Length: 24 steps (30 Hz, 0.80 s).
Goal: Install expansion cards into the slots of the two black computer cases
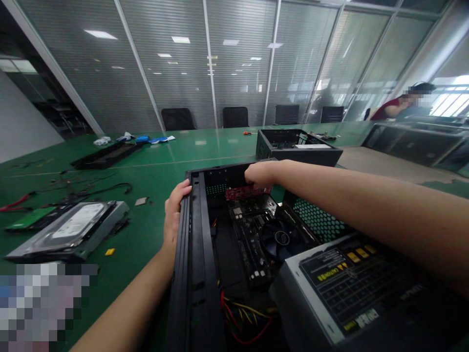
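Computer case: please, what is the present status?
Left hand on computer case edge. Right hand at red card, grip unclear. Cables inside, clear of both hands.

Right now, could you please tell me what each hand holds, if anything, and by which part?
The left hand holds the computer case near its far left corner; the right hand is at the red card, its grip hidden.

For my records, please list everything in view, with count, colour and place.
computer case: one, black, centre
circuit card: one, red, inside
fan: one, dark, inside
power supply: one, grey-black, right
wires: many, mixed, case and left
hard drive: at least one, silver, left
panel: one, black, left
second case: one, black, behind
screwdriver: one, orange, far side
chairs: at least four, black, back
table: one, green, beneath
person: one, red sleeve, far right
left hand: one, bare, case's edge
right hand: one, bare, at card
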Each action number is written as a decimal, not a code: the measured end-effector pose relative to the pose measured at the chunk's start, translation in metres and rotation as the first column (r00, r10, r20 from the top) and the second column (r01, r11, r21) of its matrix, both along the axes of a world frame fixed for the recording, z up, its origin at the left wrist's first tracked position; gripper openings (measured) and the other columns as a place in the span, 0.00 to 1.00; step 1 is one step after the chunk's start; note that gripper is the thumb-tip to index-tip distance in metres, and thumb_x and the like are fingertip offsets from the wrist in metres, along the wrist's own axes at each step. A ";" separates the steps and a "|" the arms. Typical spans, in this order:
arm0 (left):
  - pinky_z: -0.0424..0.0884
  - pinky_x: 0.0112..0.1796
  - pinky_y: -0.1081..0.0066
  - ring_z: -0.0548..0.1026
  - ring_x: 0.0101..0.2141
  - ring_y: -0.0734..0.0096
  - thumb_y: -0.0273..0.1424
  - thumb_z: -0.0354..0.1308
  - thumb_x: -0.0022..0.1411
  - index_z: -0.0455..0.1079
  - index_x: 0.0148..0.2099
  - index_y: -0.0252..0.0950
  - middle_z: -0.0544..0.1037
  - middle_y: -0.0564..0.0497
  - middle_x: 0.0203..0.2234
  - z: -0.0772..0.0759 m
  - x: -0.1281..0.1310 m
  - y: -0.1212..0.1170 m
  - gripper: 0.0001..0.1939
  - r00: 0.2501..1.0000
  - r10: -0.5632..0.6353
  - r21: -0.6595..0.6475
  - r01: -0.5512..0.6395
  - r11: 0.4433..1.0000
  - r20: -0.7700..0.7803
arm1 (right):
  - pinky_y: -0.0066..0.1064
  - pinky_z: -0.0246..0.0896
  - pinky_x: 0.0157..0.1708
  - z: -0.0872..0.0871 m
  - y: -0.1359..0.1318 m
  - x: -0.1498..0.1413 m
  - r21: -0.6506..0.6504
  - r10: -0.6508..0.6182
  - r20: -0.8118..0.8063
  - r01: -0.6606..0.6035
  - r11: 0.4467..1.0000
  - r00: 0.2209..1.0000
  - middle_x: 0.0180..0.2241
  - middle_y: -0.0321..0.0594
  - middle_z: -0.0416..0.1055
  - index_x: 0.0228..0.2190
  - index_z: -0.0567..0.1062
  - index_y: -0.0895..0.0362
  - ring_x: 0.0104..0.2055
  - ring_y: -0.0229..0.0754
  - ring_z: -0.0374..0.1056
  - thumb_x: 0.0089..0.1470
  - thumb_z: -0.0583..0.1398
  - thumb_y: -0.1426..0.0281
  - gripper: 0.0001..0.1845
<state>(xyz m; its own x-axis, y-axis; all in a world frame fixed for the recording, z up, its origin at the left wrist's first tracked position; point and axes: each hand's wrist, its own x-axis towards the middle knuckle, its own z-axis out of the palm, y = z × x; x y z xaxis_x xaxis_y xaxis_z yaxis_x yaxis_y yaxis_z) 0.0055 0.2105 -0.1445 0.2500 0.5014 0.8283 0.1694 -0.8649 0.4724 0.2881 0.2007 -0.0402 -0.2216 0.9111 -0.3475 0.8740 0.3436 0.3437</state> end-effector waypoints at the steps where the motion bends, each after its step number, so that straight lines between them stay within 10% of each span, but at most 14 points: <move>1: 0.56 0.61 0.51 0.62 0.61 0.56 0.47 0.45 0.66 0.63 0.58 0.42 0.65 0.46 0.60 0.000 0.000 0.000 0.24 1.000 0.000 0.004 0.000 1.000 0.000 | 0.31 0.61 0.34 0.000 0.001 0.000 0.000 -0.010 0.003 0.010 1.000 1.000 0.39 0.51 0.76 0.43 0.79 0.60 0.39 0.46 0.72 0.48 0.63 0.70 0.18; 24: 0.55 0.61 0.53 0.61 0.61 0.57 0.46 0.45 0.66 0.62 0.59 0.44 0.64 0.48 0.61 -0.002 -0.001 0.005 0.23 0.999 -0.050 0.020 0.050 0.999 -0.001 | 0.35 0.67 0.36 -0.009 -0.001 -0.009 0.025 0.004 0.067 -0.005 1.000 0.998 0.37 0.53 0.76 0.43 0.78 0.65 0.40 0.50 0.73 0.46 0.62 0.77 0.19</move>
